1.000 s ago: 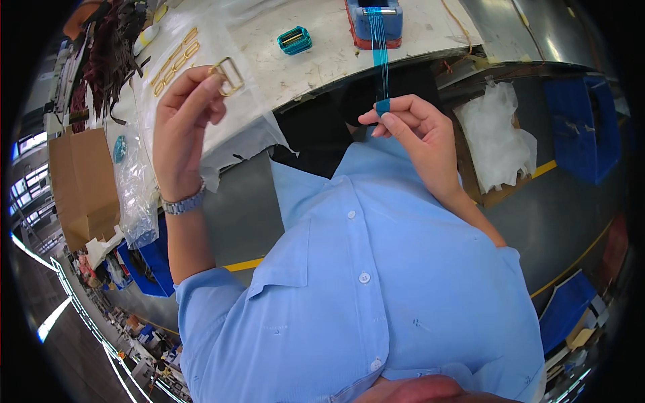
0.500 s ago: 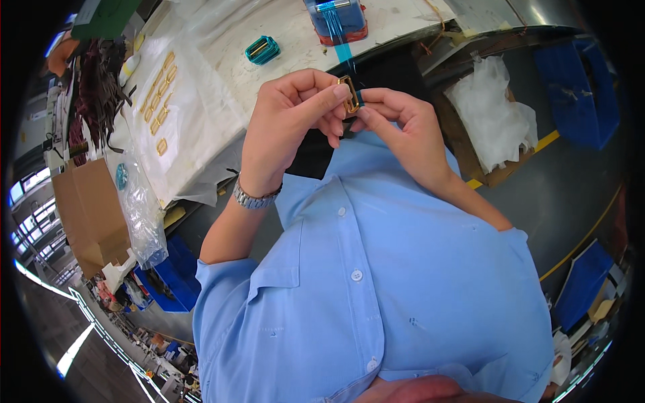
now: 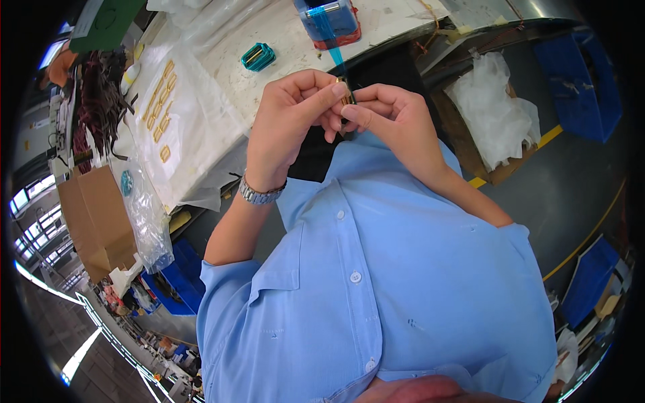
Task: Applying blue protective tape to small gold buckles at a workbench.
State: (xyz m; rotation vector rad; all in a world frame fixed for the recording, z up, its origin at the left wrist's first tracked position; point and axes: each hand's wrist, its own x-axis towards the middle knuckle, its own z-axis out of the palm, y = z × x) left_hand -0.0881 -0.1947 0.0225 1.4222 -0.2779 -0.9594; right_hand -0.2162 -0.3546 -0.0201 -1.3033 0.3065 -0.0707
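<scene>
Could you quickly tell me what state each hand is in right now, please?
Left hand: closed, pinching the small gold part.
Right hand: closed, fingertips on the same gold part.

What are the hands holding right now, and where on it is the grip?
Both hands, left hand and right hand, pinch a small amber part by its sides at the fingertips; blue tape runs up from it.

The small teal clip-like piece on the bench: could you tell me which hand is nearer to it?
Left. The left hand is just below the teal piece; the right hand lies farther right, beyond the left.
</scene>
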